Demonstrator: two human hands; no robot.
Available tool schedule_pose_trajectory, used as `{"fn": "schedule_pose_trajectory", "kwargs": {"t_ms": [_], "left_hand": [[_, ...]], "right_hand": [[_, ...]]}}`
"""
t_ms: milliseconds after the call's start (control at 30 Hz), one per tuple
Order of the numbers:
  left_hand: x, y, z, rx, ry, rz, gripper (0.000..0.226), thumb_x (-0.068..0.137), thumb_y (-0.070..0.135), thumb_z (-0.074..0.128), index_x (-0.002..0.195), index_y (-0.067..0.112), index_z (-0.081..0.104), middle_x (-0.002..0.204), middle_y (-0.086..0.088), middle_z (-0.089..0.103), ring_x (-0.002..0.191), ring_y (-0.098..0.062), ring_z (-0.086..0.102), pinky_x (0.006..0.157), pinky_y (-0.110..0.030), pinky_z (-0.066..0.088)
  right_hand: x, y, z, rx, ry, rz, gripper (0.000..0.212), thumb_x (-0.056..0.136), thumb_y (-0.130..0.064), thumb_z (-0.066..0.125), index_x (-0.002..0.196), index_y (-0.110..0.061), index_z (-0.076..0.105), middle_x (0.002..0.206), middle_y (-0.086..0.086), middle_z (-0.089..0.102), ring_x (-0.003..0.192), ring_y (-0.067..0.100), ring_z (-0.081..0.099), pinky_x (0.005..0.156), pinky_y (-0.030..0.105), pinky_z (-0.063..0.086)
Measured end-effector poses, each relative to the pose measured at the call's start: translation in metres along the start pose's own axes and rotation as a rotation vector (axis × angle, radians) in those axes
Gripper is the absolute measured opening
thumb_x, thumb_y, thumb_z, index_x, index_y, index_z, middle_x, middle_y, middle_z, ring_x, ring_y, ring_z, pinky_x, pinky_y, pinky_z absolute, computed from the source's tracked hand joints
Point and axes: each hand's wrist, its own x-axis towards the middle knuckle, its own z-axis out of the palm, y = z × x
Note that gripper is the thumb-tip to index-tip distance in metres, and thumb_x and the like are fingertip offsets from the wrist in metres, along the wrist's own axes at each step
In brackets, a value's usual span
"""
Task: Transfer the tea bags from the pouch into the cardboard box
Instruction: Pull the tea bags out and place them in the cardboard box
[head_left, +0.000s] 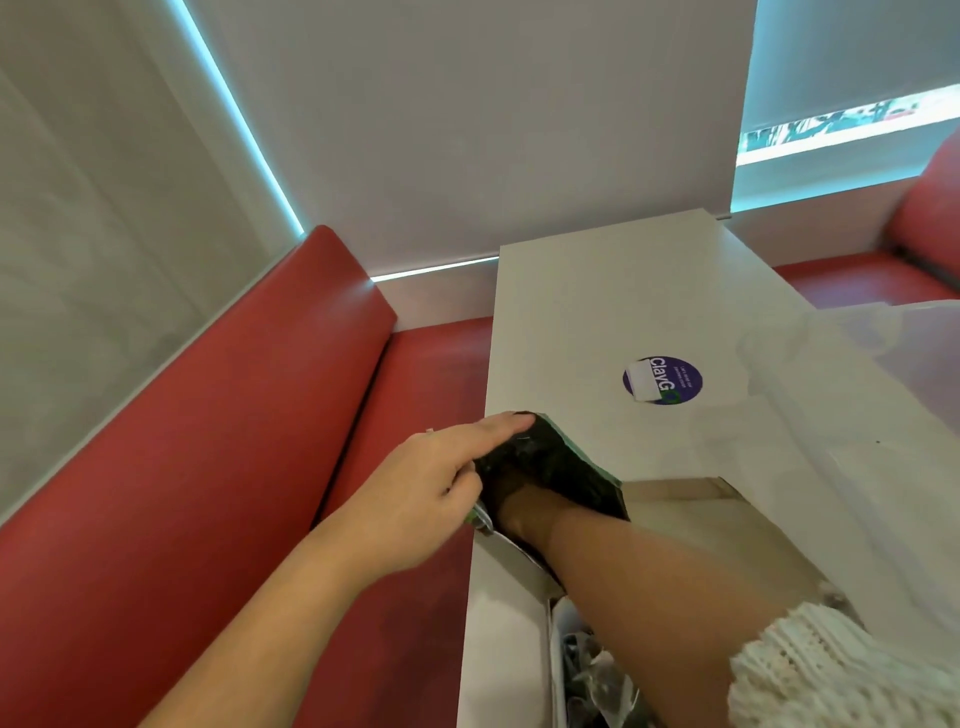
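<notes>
A dark, glossy pouch lies at the near left corner of the white table, its mouth facing me. My left hand grips the pouch's left edge and holds the mouth apart. My right hand is pushed inside the pouch, so only the wrist and forearm show and the fingers are hidden. A brown cardboard box stands open just right of the pouch, partly under my right forearm. Crumpled clear and grey wrappers lie in a white container near my right elbow. No tea bag shows clearly.
A red padded bench runs along the wall on the left and behind the table. A round purple sticker sits on the tabletop. Translucent plastic sheeting covers the table's right side.
</notes>
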Motion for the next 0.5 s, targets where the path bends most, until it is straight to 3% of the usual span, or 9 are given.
{"fn": "schedule_pose_trajectory", "kwargs": {"t_ms": [133, 267, 333, 400, 433, 500], "left_hand": [[0.002, -0.002, 0.003, 0.025, 0.002, 0.024, 0.071, 0.085, -0.005, 0.038, 0.139, 0.041, 0.04, 0.142, 0.026, 0.041, 0.13, 0.017, 0.03, 0.107, -0.008, 0.024], [0.003, -0.005, 0.004, 0.022, 0.007, 0.029, 0.071, 0.084, -0.004, 0.038, 0.139, 0.041, 0.04, 0.144, 0.024, 0.04, 0.131, 0.013, 0.031, 0.109, -0.014, 0.026], [0.003, -0.004, 0.004, 0.01, 0.01, 0.023, 0.071, 0.084, -0.006, 0.038, 0.14, 0.038, 0.041, 0.144, 0.022, 0.04, 0.131, 0.014, 0.031, 0.109, -0.011, 0.025], [0.001, -0.002, 0.004, -0.002, 0.013, 0.016, 0.07, 0.085, -0.007, 0.039, 0.14, 0.036, 0.042, 0.142, 0.021, 0.04, 0.13, 0.015, 0.031, 0.107, -0.007, 0.023], [0.001, -0.002, 0.005, -0.009, 0.013, 0.01, 0.069, 0.085, -0.007, 0.039, 0.14, 0.036, 0.042, 0.142, 0.021, 0.04, 0.13, 0.015, 0.031, 0.107, -0.007, 0.023], [0.0, -0.001, 0.008, -0.017, 0.012, -0.005, 0.069, 0.086, -0.006, 0.038, 0.139, 0.038, 0.041, 0.143, 0.02, 0.041, 0.13, 0.012, 0.033, 0.108, -0.011, 0.026]], "right_hand": [[-0.006, -0.001, -0.007, -0.175, 0.06, -0.064, 0.035, 0.096, -0.018, 0.046, 0.129, -0.009, 0.053, 0.131, 0.015, 0.054, 0.121, 0.032, 0.05, 0.103, 0.041, 0.04], [-0.046, -0.011, -0.03, -0.321, -0.063, -0.013, 0.04, 0.088, -0.022, 0.058, 0.128, -0.016, 0.051, 0.124, 0.012, 0.056, 0.109, 0.03, 0.054, 0.1, 0.042, 0.043], [-0.078, -0.008, -0.044, -0.293, -0.014, -0.039, 0.032, 0.088, -0.016, 0.057, 0.12, -0.01, 0.056, 0.118, 0.016, 0.058, 0.105, 0.031, 0.057, 0.092, 0.04, 0.047], [-0.116, -0.009, -0.055, -0.269, 0.066, -0.101, 0.032, 0.089, -0.013, 0.056, 0.121, -0.009, 0.056, 0.121, 0.012, 0.056, 0.107, 0.028, 0.056, 0.095, 0.038, 0.046], [-0.136, -0.007, -0.059, -0.247, 0.121, -0.141, 0.034, 0.09, -0.013, 0.056, 0.124, -0.011, 0.055, 0.124, 0.009, 0.054, 0.108, 0.026, 0.055, 0.096, 0.033, 0.045], [-0.169, 0.001, -0.063, -0.159, 0.262, -0.235, 0.033, 0.092, -0.012, 0.053, 0.124, -0.015, 0.056, 0.122, 0.003, 0.052, 0.1, 0.019, 0.056, 0.084, 0.019, 0.045]]}}
